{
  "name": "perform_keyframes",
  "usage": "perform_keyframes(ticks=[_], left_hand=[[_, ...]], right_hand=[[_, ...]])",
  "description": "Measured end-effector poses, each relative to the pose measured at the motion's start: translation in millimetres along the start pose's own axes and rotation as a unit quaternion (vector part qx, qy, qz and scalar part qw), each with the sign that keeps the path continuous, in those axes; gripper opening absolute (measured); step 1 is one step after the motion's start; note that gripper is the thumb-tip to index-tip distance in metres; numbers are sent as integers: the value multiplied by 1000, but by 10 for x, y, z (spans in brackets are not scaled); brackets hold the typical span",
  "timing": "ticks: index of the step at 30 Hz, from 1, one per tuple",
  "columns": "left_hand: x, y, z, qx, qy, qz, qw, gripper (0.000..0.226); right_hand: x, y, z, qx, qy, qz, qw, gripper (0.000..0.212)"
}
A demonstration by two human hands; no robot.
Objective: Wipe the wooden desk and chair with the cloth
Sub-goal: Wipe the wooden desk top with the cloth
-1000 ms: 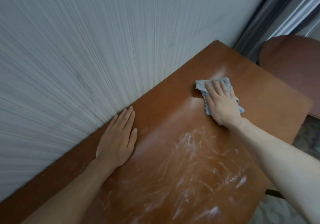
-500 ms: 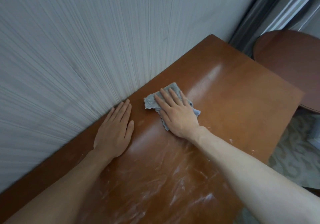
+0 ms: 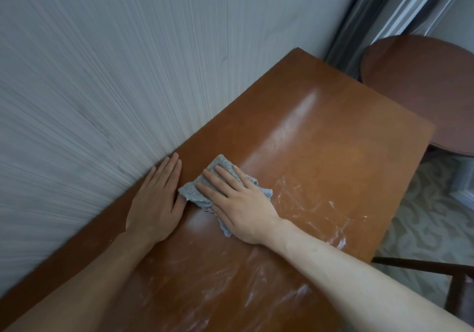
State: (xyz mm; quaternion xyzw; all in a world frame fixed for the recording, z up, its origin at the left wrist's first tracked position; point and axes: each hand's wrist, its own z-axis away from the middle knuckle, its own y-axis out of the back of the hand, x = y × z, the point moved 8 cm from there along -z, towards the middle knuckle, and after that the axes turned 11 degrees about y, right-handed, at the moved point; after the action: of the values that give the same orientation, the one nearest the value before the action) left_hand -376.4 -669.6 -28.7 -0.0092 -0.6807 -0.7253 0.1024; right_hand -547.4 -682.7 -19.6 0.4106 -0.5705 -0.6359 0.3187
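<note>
The wooden desk (image 3: 320, 152) is reddish-brown and glossy, set against a pale wall. White streaks and smears cover its near and right part. A grey-blue cloth (image 3: 195, 192) lies crumpled on the desk near the wall. My right hand (image 3: 238, 203) presses flat on the cloth, fingers spread toward the wall. My left hand (image 3: 156, 198) rests flat on the bare desk just left of the cloth, its thumb touching the cloth's edge. Dark wooden chair parts (image 3: 436, 270) show below the desk's right edge.
A ribbed pale wall (image 3: 115, 88) runs along the desk's left side. A round dark wooden table (image 3: 423, 88) stands beyond the far right corner. Grey curtains (image 3: 379, 11) hang at the back. Patterned carpet (image 3: 423, 216) lies to the right.
My right hand slid the cloth from the far middle of the desk back toward me and leftward, until it meets my left hand. The left hand stayed put.
</note>
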Motion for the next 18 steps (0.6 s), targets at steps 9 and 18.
perform_keyframes(ticks=[9, 18], left_hand=[[1, 11, 5, 0, 14, 10, 1000, 73], [34, 15, 6, 0, 13, 13, 1000, 69]], right_hand=[[1196, 232, 624, -11, -130, 20, 991, 56], [1189, 233, 849, 6, -188, 29, 982, 55]])
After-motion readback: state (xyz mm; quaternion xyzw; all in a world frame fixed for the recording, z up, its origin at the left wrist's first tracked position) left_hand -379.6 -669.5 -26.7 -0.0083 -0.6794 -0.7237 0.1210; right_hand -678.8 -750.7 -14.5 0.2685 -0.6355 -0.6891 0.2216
